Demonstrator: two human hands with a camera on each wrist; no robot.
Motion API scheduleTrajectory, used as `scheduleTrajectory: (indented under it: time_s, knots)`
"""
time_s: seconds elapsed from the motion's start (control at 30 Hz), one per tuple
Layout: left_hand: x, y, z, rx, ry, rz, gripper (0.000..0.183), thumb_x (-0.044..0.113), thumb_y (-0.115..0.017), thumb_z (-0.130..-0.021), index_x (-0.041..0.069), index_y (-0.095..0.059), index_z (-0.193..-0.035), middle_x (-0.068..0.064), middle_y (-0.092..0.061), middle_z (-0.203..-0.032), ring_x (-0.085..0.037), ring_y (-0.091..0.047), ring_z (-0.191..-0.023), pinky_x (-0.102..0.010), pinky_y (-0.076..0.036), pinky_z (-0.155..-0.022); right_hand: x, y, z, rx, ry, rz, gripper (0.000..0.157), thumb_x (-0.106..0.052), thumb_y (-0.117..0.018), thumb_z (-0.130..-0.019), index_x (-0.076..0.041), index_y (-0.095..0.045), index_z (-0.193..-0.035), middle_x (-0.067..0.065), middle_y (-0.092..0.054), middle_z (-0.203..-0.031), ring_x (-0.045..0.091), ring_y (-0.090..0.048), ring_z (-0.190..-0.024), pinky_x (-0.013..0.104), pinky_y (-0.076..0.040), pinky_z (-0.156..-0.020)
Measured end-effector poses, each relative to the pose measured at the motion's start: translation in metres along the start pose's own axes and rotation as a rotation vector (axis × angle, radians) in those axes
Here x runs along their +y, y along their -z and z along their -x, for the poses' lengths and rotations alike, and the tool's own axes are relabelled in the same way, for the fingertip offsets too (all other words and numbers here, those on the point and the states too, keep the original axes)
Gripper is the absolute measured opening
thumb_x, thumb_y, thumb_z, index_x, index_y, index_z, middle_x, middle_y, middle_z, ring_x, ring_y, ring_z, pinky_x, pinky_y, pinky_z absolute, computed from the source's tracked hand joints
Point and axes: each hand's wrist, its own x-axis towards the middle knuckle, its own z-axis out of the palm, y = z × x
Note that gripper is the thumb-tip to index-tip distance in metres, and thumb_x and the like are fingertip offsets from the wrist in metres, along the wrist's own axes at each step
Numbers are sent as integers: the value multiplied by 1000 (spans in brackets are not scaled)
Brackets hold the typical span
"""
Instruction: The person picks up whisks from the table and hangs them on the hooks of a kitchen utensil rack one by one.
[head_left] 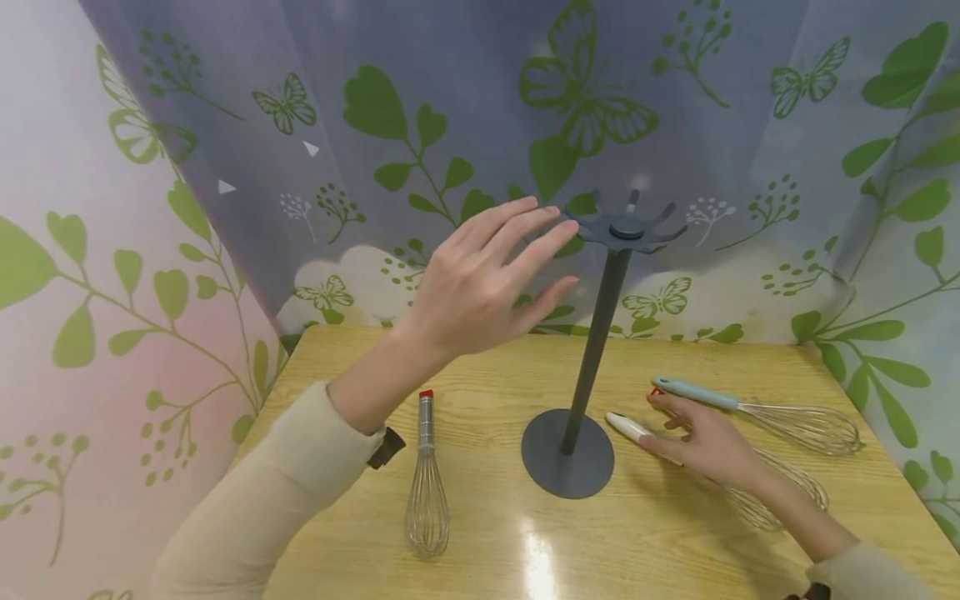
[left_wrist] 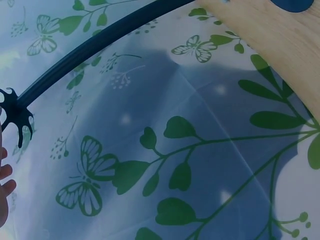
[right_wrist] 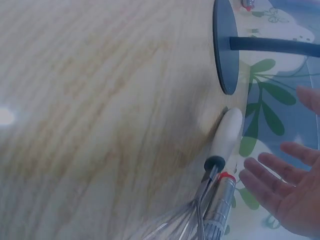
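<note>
A dark grey hanging stand [head_left: 597,350] rises from a round base [head_left: 536,454] to a crown of hooks [head_left: 652,237]. My left hand [head_left: 476,283] is raised beside that crown, fingers extended, fingertips right at the hooks on its left side. Over the whisks right of the base hovers my right hand [head_left: 708,442], its fingers loosely spread with nothing held. Under it lies a white-handled whisk [right_wrist: 227,137]. Against that one, a metal-handled whisk [right_wrist: 222,200] shows its red end. My right hand partly hides both in the head view.
Behind them lies a whisk with a light blue handle [head_left: 693,392]. Left of the stand, another red-ended metal whisk [head_left: 427,500] rests on the wooden table [head_left: 487,400]. A patterned curtain [head_left: 465,100] with leaves and butterflies hangs around the back and sides.
</note>
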Motion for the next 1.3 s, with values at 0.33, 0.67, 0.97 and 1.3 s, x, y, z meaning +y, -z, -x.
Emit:
scheduleTrajectory:
  time_s: [0.33,0.67,0.97,1.3]
  knots:
    - [-1,-4,-7,47,-4,15,30,36,-65,-92,12,-71,-109,-7,-72,-104,-26,-68,-102,-32,-55,-95,10,11,-9,-82,-13,-153,50,-35,-64,-94,-7,-55,-134,22,-62,-128,28,-67,-101,24,-55,-73]
    - [-1,-9,-13,64,-34,39,26,32,-62,-94,12,-72,-106,-5,-70,-96,-22,-67,-91,-29,-57,-82,19,17,-19,-261,-143,-326,60,-36,-60,-96,0,-44,-142,25,-57,-131,34,-63,-110,38,-59,-77]
    - [2,-13,-19,71,-54,27,23,33,-62,-94,13,-73,-101,-4,-69,-92,-20,-67,-86,-27,-57,-76,24,19,-27,-343,-138,-339,64,-33,-60,-97,7,-39,-143,21,-61,-118,16,-53,-65,31,-46,-52]
    - [5,-17,-23,79,-62,6,20,31,-64,-93,14,-73,-97,-2,-69,-88,-20,-66,-84,-26,-57,-73,32,13,-31,-364,-119,-302,62,-32,-61,-96,7,-42,-141,20,-63,-121,13,-61,-78,32,-52,-58]
